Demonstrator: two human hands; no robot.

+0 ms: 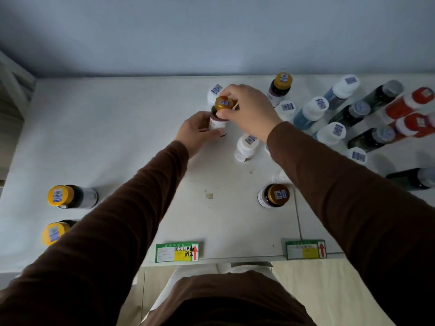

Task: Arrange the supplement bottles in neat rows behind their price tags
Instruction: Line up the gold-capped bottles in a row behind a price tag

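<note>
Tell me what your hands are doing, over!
Both hands, left hand and right hand, gripping gold-capped bottle. White bottle close beside. Price tag row unfilled.

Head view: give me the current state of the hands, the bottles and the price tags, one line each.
Left hand: grips the held bottle's body.
Right hand: fingers curled on its gold cap.
Held bottle: dark, gold cap, between both hands.
Gold-capped bottle near the tags: upright, untouched.
Two yellow-capped bottles: standing at left, apart from the tags.
White bottle: upright, mid-table.
Right cluster: bunched, not in rows.
Price tags: at the front edge, no rows behind.
</note>
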